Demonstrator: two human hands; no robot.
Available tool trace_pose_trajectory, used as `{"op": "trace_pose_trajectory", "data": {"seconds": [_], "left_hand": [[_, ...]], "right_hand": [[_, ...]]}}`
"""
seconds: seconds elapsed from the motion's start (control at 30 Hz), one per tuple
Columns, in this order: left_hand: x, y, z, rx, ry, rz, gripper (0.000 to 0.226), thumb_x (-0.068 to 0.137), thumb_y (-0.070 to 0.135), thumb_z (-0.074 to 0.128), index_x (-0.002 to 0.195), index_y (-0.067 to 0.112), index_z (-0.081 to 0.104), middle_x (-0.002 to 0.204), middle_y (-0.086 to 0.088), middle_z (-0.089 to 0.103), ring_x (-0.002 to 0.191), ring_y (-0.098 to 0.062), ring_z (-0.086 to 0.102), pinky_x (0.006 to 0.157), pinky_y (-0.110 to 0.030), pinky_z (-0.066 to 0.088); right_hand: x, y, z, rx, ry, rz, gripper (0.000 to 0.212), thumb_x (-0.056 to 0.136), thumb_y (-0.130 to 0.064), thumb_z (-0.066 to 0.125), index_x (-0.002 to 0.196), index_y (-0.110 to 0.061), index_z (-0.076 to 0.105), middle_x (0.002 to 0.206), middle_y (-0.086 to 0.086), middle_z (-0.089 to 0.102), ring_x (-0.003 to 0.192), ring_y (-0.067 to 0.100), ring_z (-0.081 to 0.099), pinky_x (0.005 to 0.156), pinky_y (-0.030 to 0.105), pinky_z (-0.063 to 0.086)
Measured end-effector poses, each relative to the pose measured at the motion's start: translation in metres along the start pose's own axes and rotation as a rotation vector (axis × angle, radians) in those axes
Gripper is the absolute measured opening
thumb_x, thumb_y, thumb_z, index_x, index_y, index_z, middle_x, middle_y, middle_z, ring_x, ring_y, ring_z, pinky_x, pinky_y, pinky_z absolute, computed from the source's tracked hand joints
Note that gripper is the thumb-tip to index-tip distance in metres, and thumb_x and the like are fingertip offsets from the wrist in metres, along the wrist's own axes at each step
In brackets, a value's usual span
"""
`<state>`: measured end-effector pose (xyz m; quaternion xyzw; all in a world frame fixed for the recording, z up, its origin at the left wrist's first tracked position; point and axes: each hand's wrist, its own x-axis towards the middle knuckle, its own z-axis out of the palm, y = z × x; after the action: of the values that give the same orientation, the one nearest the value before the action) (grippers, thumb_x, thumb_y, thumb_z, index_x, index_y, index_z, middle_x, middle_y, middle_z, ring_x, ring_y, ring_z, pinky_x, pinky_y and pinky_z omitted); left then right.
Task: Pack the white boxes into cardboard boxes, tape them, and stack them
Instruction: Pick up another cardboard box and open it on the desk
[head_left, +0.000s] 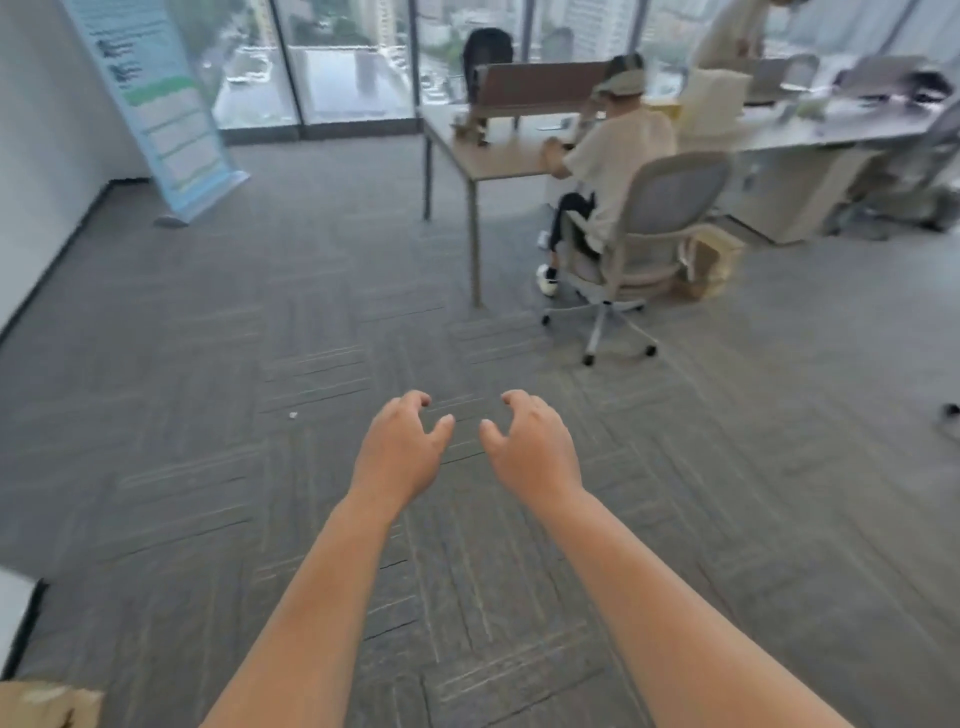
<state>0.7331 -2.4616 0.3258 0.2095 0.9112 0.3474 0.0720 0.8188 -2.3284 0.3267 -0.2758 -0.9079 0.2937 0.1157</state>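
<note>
Fingers (415, 401) loosely curled on both, gripping nothing. From left: cardboard (47, 704) corner at bottom edge, well apart from hands; left hand (397, 457) and right hand (537, 457) side by side, not touching, above carpet (208, 364); seated person (618, 156) on chair (670, 208) farther right.

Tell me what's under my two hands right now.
Grey carpet lies under the left hand and right hand, which hold nothing. The floor directly beneath them is covered.

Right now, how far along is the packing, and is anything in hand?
Nothing packed, taped or stacked shows. Left hand and right hand hover empty over the carpet, fingers loosely curled. Only a cardboard corner shows at lower left. Packing, taping and stacking all appear left.
</note>
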Motion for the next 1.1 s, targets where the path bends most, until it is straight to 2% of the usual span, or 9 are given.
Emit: {"op": "trace_pose_trajectory", "data": {"seconds": [0.2,0.33,0.53,0.67,0.9,1.1], "left_hand": [[0.009,0.164,0.119,0.004,-0.151,0.166,0.044,0.097,0.04,0.056,0.132,0.013,0.055,0.124,-0.005,0.059,0.11,-0.02,0.056,0.09,-0.031,0.044],[0.026,0.244,0.179,0.033,-0.227,0.252,0.046,0.098,0.041,0.054,0.136,0.015,0.052,0.13,-0.003,0.057,0.116,-0.018,0.055,0.094,-0.032,0.045],[0.079,0.318,0.263,0.061,-0.338,0.352,0.048,0.099,0.043,0.052,0.138,0.016,0.049,0.133,-0.002,0.055,0.118,-0.017,0.053,0.092,-0.03,0.044],[0.148,0.36,0.321,0.026,-0.4,0.406,0.048,0.099,0.043,0.052,0.138,0.016,0.05,0.133,-0.002,0.055,0.119,-0.017,0.053,0.095,-0.032,0.045],[0.273,0.454,0.412,0.028,-0.509,0.523,0.047,0.098,0.044,0.053,0.136,0.017,0.051,0.13,-0.001,0.057,0.113,-0.016,0.055,0.092,-0.031,0.045],[0.322,0.543,0.491,0.062,-0.645,0.629,0.047,0.097,0.045,0.053,0.135,0.017,0.051,0.131,0.0,0.057,0.115,-0.016,0.056,0.092,-0.031,0.046]], "right_hand": [[0.006,0.151,-0.12,0.081,0.147,0.185,0.047,0.096,-0.037,0.054,0.136,-0.012,0.05,0.127,0.005,0.058,0.118,0.023,0.052,0.099,0.041,0.043],[0.023,0.224,-0.168,0.134,0.208,0.284,0.047,0.096,-0.037,0.053,0.137,-0.014,0.049,0.128,0.005,0.057,0.119,0.021,0.05,0.099,0.04,0.043],[0.081,0.312,-0.211,0.175,0.29,0.401,0.046,0.096,-0.038,0.054,0.136,-0.016,0.049,0.129,0.004,0.055,0.119,0.021,0.049,0.095,0.041,0.047],[0.146,0.367,-0.235,0.137,0.345,0.476,0.045,0.096,-0.038,0.054,0.135,-0.017,0.05,0.13,0.003,0.055,0.119,0.021,0.049,0.095,0.042,0.047],[0.265,0.442,-0.289,0.132,0.453,0.618,0.045,0.096,-0.039,0.055,0.135,-0.017,0.051,0.131,0.003,0.055,0.121,0.021,0.049,0.096,0.038,0.045],[0.309,0.519,-0.345,0.111,0.551,0.763,0.048,0.094,-0.045,0.054,0.135,-0.019,0.051,0.131,0.003,0.056,0.121,0.022,0.05,0.095,0.04,0.046]]}}
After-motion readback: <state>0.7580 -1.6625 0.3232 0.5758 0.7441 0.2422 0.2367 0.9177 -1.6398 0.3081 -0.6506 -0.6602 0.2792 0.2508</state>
